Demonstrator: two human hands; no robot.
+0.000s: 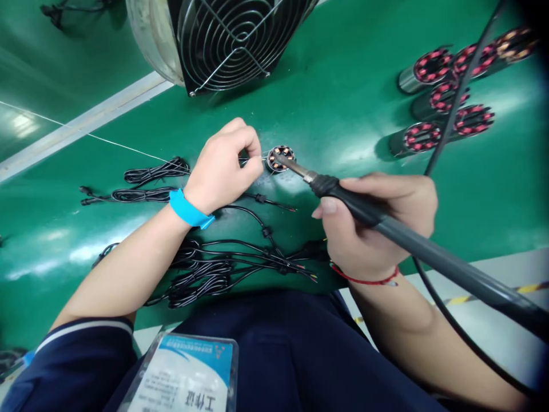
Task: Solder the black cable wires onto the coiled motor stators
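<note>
- Thin wire (120,145), likely solder: pinched by left hand (227,163), thumb against fingers.
- Small wound stator (278,166): on green surface (343,126), just beside left hand; step judged soldering.
- Soldering iron (364,207): gripped by right hand (384,214), tip at stator; next move calls for steady tip, wire fed in.

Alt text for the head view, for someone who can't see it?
A person's right hand holds a soldering iron at a small copper-wound ring on a green bench; the left hand holds thin wire beside it. Bundled black cables lie nearby, a fan beyond.
</note>
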